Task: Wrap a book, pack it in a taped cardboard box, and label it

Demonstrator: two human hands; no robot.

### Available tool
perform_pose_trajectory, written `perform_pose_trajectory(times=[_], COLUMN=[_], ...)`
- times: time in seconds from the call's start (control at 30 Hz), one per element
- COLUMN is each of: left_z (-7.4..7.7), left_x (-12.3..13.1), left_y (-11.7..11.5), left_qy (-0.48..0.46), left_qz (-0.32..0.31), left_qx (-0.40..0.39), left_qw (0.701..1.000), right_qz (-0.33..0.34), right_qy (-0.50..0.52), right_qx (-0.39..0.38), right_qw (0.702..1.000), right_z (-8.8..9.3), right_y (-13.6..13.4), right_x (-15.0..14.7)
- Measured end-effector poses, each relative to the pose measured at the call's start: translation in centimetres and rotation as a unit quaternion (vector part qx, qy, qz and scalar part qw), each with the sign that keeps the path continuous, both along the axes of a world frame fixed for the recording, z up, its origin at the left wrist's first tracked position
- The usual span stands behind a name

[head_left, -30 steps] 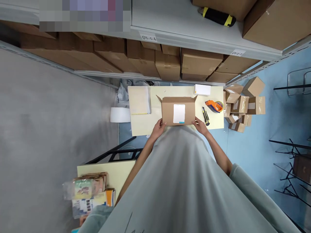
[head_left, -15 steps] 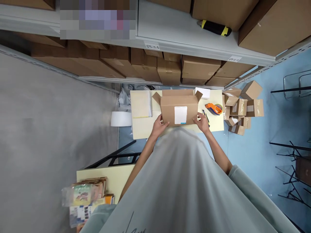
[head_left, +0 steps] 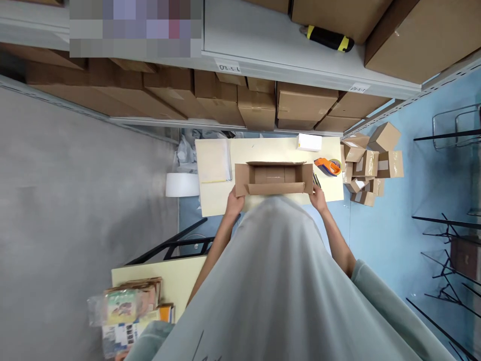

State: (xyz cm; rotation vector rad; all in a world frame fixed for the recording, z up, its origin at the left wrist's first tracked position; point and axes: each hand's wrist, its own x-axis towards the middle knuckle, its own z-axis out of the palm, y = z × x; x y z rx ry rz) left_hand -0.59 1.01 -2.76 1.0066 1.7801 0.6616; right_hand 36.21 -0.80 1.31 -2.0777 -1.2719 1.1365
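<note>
A cardboard box [head_left: 276, 188] stands at the near edge of the cream table [head_left: 215, 193], its top flaps apart and its bare inside facing up. My left hand [head_left: 235, 202] grips the box's left end, the fingers partly hidden by a flap. At the right end, my right hand [head_left: 318, 197] is closed on the cardboard, its fingertips partly out of sight. Just beyond that hand lies a utility knife [head_left: 316, 179], half covered by the box. An orange tape dispenser [head_left: 328, 166] rests farther right, and a small white box [head_left: 309, 142] sits behind.
A shelf rack [head_left: 319, 74] packed with cartons spans the far side, with a black-and-yellow cutter [head_left: 329, 39] on it. Small cartons [head_left: 366, 163] are piled right of the table. A side table [head_left: 180, 278] at lower left bears packaged goods [head_left: 126, 306]. Folding-chair legs show at right.
The box has tipped from showing its labelled side to standing with its opening upward. Both hands have shifted to its ends, and the white box behind now shows fully.
</note>
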Motion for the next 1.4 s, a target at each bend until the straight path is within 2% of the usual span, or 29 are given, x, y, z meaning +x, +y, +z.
perform_pose_trajectory(times=[0.07, 0.13, 0.23, 0.33, 0.4, 0.47, 0.57, 0.73, 0.83, 0.9, 1.0, 1.13, 1.3, 1.4], left_z=[2.2, 4.9, 8.5, 9.9, 9.5, 8.8, 7.8, 6.6, 5.2, 4.0, 2.1, 0.4, 0.0, 0.2], left_x=[-1.4, -2.2, -1.9, -0.2, 0.9, 1.4, 1.3, 0.6, 0.1, -0.1, 0.2, 1.1, 1.4, 1.4], left_y=[-0.3, -0.4, 0.2, 1.3, 1.9, 1.9, 1.3, -0.3, -1.0, -1.4, -1.8, -1.8, -1.7, -2.0], left_qy=[0.025, 0.071, 0.135, 0.145, 0.144, 0.15, 0.135, 0.047, 0.02, 0.016, 0.033, 0.061, 0.089, 0.096], left_qz=[0.035, 0.049, 0.0, -0.094, -0.154, -0.179, -0.162, -0.128, -0.143, -0.172, -0.201, -0.195, -0.207, -0.217], left_qx=[0.061, 0.136, 0.213, 0.218, 0.201, 0.183, 0.156, 0.11, 0.094, 0.088, 0.082, 0.07, 0.067, 0.068], left_qw=[0.997, 0.987, 0.968, 0.96, 0.957, 0.955, 0.965, 0.985, 0.985, 0.981, 0.976, 0.976, 0.972, 0.969], right_qz=[-0.048, -0.061, -0.001, 0.099, 0.139, 0.144, 0.119, 0.07, 0.051, 0.066, 0.138, 0.222, 0.277, 0.301], right_qy=[-0.038, -0.079, -0.099, -0.089, -0.106, -0.138, -0.153, -0.084, -0.06, -0.066, -0.125, -0.213, -0.25, -0.261], right_qx=[0.074, 0.164, 0.236, 0.225, 0.193, 0.157, 0.116, 0.059, 0.045, 0.029, 0.002, -0.021, -0.052, 0.016], right_qw=[0.995, 0.981, 0.967, 0.965, 0.965, 0.967, 0.974, 0.992, 0.996, 0.995, 0.983, 0.951, 0.926, 0.917], right_z=[2.5, 5.5, 9.1, 10.1, 9.3, 8.2, 6.5, 3.8, 2.4, 1.8, 1.5, 1.7, 2.9, 3.5], right_y=[-0.3, -0.3, 0.4, 1.6, 2.3, 2.7, 2.4, 1.6, 1.8, 2.1, 2.7, 3.2, 3.9, 5.1], right_x=[0.9, 0.9, -1.1, -3.8, -4.6, -4.4, -2.9, -1.0, -0.7, -0.8, -1.3, -2.6, -2.8, -2.1])
